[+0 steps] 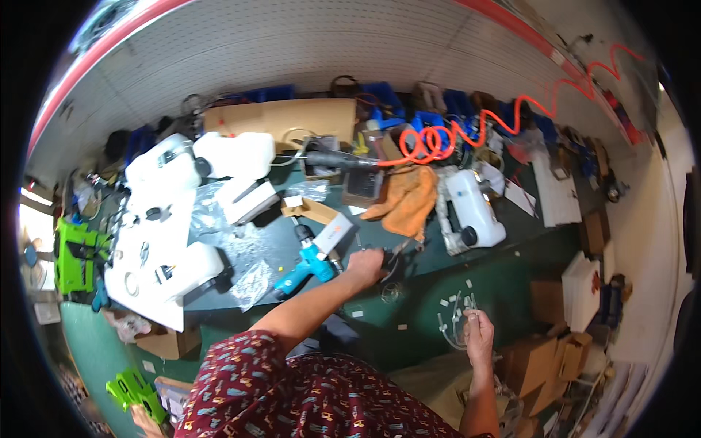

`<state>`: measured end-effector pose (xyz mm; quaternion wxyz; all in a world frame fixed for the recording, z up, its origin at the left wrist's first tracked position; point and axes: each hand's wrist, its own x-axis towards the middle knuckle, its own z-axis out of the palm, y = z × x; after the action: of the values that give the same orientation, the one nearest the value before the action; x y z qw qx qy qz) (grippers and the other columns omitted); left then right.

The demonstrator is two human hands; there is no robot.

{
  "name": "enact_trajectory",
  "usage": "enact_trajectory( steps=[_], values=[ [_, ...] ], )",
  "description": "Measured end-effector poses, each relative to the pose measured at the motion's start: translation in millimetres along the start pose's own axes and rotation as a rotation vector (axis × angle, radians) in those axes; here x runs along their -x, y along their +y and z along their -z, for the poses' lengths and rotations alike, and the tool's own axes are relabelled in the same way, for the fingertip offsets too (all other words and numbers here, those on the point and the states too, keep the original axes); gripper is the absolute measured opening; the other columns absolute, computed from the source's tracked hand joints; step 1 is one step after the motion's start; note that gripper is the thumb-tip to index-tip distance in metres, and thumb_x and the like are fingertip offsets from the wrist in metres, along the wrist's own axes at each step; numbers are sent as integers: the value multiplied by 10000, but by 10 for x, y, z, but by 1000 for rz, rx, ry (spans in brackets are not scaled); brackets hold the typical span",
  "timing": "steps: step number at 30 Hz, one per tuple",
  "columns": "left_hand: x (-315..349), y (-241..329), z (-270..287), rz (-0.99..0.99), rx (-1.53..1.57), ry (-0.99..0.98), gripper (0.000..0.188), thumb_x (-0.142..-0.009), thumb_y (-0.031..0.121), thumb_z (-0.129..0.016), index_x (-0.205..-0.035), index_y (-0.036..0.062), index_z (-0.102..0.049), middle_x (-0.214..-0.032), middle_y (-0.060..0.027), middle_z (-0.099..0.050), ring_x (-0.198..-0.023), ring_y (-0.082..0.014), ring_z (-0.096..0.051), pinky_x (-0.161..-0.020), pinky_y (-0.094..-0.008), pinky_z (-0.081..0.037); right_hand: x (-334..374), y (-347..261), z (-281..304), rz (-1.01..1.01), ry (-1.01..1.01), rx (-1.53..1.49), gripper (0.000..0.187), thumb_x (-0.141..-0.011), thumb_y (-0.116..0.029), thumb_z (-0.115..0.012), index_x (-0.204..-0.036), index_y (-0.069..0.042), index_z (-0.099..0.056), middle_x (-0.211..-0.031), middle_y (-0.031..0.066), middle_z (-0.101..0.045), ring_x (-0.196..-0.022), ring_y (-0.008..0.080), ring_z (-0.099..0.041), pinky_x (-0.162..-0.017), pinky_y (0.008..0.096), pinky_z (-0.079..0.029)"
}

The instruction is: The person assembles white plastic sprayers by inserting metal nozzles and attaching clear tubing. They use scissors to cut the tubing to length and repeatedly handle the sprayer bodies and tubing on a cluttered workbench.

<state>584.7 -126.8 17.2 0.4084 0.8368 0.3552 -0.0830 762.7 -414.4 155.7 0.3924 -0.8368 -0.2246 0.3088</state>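
My left hand [366,267] is at the near edge of the workbench, its fingers curled on or against a dark curved tool [394,266]; its kind is hard to make out. Out over the green floor, my right hand [478,333] is closed on several clear thin tubes [456,321], which hang in loops and have pale ends. Left of my left hand lies a teal and black cordless drill [308,266]. Behind it stands a white small box [334,233]. An orange cloth or glove [406,197] lies beyond my left hand.
White plastic tanks [478,208] lie on the workbench [241,288], left and right. A coiled orange air hose [467,135] runs over the back to a black air gun [332,158]. Cardboard boxes [537,372] stand low at right. A co-worker's hand [146,421] shows near a green part [137,393].
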Motion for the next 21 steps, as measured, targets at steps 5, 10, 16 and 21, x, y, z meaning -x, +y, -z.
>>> enact_trajectory(
  steps=[5, 10, 16, 21],
  values=[
    [-276, -756, -45, 69, 85, 204, 359, -847, 228, -774, -1123, 24, -670, -1066, -234, -742, -1027, -390, -730, -887, -507, -591, -635, -208, -715, 163, -123, -26, 258, -1084, -188, -509, -1201, -33, -679, -718, -41, -520, -600, 42, -464, -565, 221, -388],
    [709, -648, 57, -114, 288, 442, 302, -937, 229, -712, -1135, 11, -647, -1020, -248, -714, -961, -434, -697, -845, -502, -561, -1451, -169, -1182, 532, -28, 43, 369, -1116, -192, -472, -1365, 48, -602, -1113, 136, -725, -995, 201, -685, -912, 326, -528],
    [2597, -1416, 49, 58, 525, 620, 245, -959, 171, -696, -1129, -5, -692, -982, -226, -724, -899, -355, -719, -819, -422, -564, -1577, -665, -1616, 596, 121, 106, 440, -1106, -181, -466, -1501, -1, -536, -1088, 98, -703, -732, 124, -535, -689, 277, -485],
    [3772, -2305, 177, 392, 610, 954, 221, -1002, 169, -677, -1097, -21, -738, -924, -132, -759, -818, -141, -681, -757, -326, -559, -909, -1553, -2358, 854, 78, 81, 393, -1111, -248, -518, -1341, 54, -620, -1041, 120, -719, -965, 199, -651, -910, 329, -504]
  ],
)
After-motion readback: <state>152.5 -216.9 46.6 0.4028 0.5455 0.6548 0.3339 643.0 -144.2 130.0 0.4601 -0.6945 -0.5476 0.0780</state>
